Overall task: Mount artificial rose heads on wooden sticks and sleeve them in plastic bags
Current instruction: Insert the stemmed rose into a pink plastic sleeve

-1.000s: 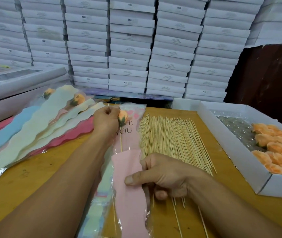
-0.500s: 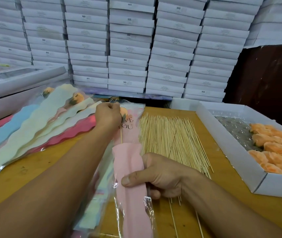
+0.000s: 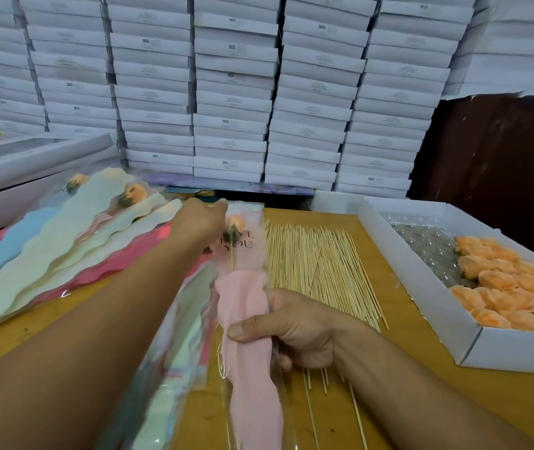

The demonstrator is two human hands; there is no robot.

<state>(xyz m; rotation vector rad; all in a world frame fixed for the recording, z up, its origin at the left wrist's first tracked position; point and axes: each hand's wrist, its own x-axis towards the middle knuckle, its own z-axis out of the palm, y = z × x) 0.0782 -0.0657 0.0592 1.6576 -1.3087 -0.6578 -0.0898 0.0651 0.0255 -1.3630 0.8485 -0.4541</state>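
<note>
- The wall of stacked white cardboard boxes (image 3: 233, 92) is parked behind the wooden surface (image 3: 399, 362).
- The clear plastic sleeve with pink liner (image 3: 247, 316) is pinched mid-length by the right hand (image 3: 295, 329); best kept taut.
- Its top is pinched by the left hand (image 3: 202, 219), beside the sleeved orange rose head (image 3: 235, 221).

On the desk (image 3: 389, 319), sticks (image 3: 317, 264) lie in the middle, sleeved roses (image 3: 74, 241) to the left, a box of rose heads (image 3: 512, 287) to the right, stacked boxes (image 3: 233, 92) behind.
</note>
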